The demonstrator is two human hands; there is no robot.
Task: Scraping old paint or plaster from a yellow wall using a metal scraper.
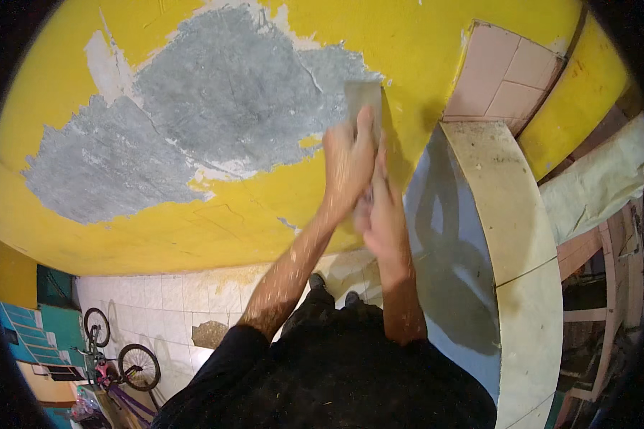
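Note:
A wide-bladed metal scraper (357,96) lies with its blade edge up against the painted wall (263,212). My left hand (346,158) grips it near the blade, the thumb laid along the metal. Lower down, my right hand (385,214) is closed round the handle, which is mostly hidden and blurred. The blade covers the right end of a large bare grey patch (220,80), where the yellow paint has come off. White ragged edges of a lower coat border this patch. Pale flecks show over my left forearm.
Close on my right is a grey-blue panel (451,241) under a cream ledge (520,214). Pink tiles (488,69) cover part of the wall above. A pale cloth or sheet (595,182) hangs beyond. Bicycles (121,364) stand on the tiled floor (166,300) at lower left.

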